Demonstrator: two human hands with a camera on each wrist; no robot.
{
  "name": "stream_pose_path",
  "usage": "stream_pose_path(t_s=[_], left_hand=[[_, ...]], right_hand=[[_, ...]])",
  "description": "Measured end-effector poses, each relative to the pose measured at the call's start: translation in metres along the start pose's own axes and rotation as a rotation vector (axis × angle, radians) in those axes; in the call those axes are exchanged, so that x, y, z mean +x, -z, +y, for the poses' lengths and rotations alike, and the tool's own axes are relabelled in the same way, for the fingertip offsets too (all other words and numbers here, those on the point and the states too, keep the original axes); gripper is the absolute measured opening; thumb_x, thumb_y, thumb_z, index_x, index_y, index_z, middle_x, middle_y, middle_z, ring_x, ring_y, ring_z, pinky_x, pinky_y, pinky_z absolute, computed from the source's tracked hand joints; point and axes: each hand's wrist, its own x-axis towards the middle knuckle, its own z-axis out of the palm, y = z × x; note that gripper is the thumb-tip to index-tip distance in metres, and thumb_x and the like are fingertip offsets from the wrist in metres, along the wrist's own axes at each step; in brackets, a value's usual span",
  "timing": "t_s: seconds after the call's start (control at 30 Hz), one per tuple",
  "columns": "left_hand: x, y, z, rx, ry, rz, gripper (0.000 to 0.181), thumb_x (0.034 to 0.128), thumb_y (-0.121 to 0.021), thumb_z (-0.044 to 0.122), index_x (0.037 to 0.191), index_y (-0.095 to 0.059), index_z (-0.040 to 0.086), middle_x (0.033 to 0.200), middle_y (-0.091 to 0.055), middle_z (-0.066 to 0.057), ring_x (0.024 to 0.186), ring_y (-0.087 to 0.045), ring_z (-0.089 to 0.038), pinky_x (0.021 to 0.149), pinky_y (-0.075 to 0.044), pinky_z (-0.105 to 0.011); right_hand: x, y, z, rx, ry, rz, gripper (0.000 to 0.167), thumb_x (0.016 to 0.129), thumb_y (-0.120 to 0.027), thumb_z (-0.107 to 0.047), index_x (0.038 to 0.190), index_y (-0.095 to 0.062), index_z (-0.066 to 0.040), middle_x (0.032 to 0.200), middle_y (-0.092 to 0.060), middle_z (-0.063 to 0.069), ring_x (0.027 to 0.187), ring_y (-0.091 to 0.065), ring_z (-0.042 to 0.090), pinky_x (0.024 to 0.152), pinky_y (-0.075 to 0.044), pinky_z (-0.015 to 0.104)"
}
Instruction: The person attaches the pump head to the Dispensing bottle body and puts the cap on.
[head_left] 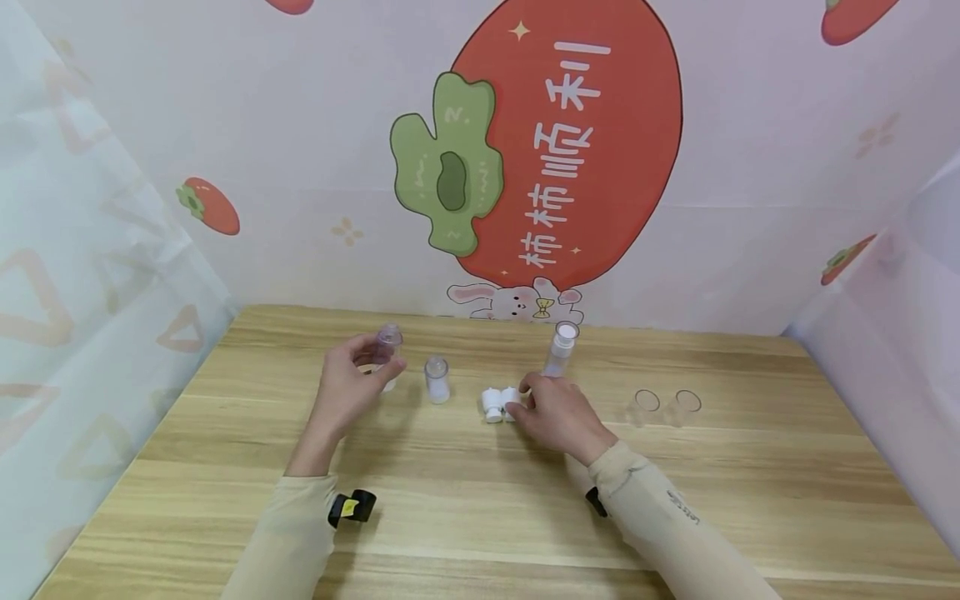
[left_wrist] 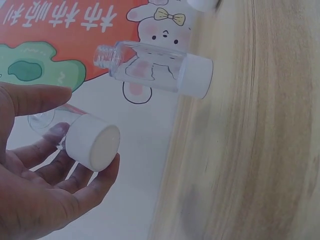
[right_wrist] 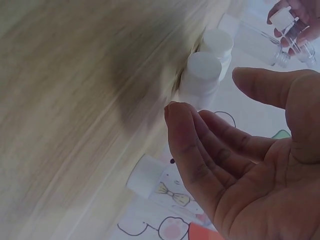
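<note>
My left hand (head_left: 348, 385) grips a clear bottle (left_wrist: 95, 137) between thumb and fingers, raised above the table, its white base turned toward the left wrist camera. Another clear bottle (head_left: 437, 381) with a white base stands upright just right of it. Two small white pump heads (head_left: 492, 405) sit side by side in the middle of the table. My right hand (head_left: 561, 417) reaches to the right one, thumb and fingers apart. In the right wrist view a gap shows between these fingers and the white pump head (right_wrist: 200, 80); whether they touch is unclear.
Behind the right hand stands a clear bottle (head_left: 561, 346) with a white top, partly hidden by that hand. Two transparent caps (head_left: 647, 402) stand farther right on the wooden table (head_left: 465, 517). A printed cloth wall (head_left: 322, 267) closes off the back edge.
</note>
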Motion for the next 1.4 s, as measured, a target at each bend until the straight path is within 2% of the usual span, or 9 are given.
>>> stream_pose_path(t_s=[0.33,0.6,0.9,1.4], left_hand=[[0.000,-0.003,0.000,0.002,-0.034,0.000,0.036,0.0913,-0.075,0.008,0.122,-0.064,-0.007,0.112,-0.066,-0.021,0.104,-0.063,-0.031,0.078,-0.051,-0.019],[0.000,-0.004,0.001,0.025,-0.033,-0.004,0.038,0.0914,-0.075,0.010,0.124,-0.064,-0.006,0.112,-0.066,-0.021,0.105,-0.063,-0.031,0.080,-0.051,-0.019],[0.000,-0.003,0.003,0.038,-0.034,0.003,0.038,0.0914,-0.075,0.010,0.124,-0.064,-0.006,0.112,-0.066,-0.021,0.105,-0.062,-0.031,0.080,-0.051,-0.021],[-0.002,0.000,0.008,0.013,-0.052,0.010,0.038,0.0913,-0.075,0.010,0.124,-0.064,-0.006,0.112,-0.066,-0.021,0.105,-0.063,-0.031,0.078,-0.050,-0.019]], right_hand=[[0.004,-0.008,0.000,0.000,0.006,0.038,0.024,0.092,-0.076,-0.025,0.096,-0.067,-0.003,0.067,-0.056,0.003,0.058,-0.052,0.018,0.050,-0.041,0.030],[0.007,-0.011,0.000,-0.014,0.013,0.068,0.025,0.092,-0.076,-0.025,0.091,-0.068,-0.001,0.064,-0.055,0.003,0.056,-0.051,0.018,0.047,-0.040,0.030],[0.011,-0.012,-0.002,-0.043,-0.026,0.071,0.027,0.090,-0.077,-0.027,0.081,-0.068,-0.003,0.066,-0.056,0.004,0.060,-0.051,0.020,0.051,-0.040,0.031],[0.007,-0.008,0.001,-0.002,-0.038,0.084,0.023,0.091,-0.076,-0.026,0.085,-0.070,-0.004,0.071,-0.058,0.004,0.063,-0.053,0.019,0.053,-0.042,0.031]])
